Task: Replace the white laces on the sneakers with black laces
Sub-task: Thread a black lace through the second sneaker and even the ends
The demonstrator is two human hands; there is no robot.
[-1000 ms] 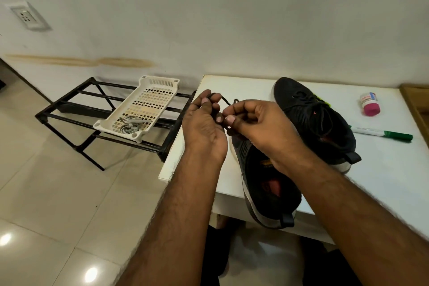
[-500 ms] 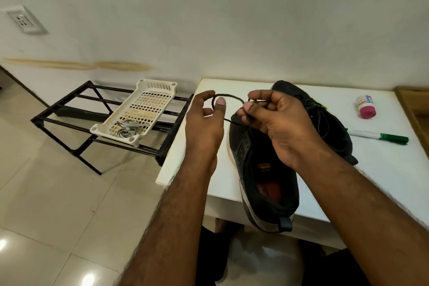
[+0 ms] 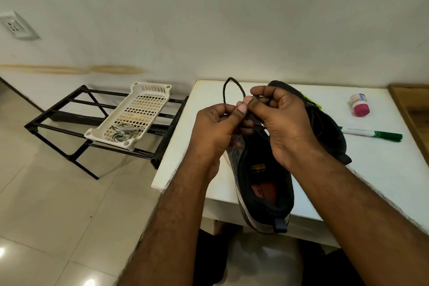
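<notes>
Two black sneakers lie on the white table (image 3: pixel 383 169). The near sneaker (image 3: pixel 262 183) points away from me, its heel over the front edge. The far sneaker (image 3: pixel 329 132) lies behind my right hand, partly hidden. A black lace (image 3: pixel 228 87) loops up above the near sneaker's tongue. My left hand (image 3: pixel 216 127) and my right hand (image 3: pixel 281 121) meet over the tongue, each pinching the lace between thumb and fingers. The white laces (image 3: pixel 123 133) lie bunched in a white basket (image 3: pixel 148 97) to the left.
The basket rests on a black metal rack (image 3: pixel 62 121) on the tiled floor, left of the table. A green-capped marker (image 3: pixel 371 133) and a small pink-bottomed bottle (image 3: pixel 359 104) lie at the table's right. A wooden edge (image 3: pixel 408 104) borders the far right.
The lace loop, wide between my hands half a second ago, now stands narrow and upright. My hands have drawn together, thumbs touching, over the sneaker's tongue.
</notes>
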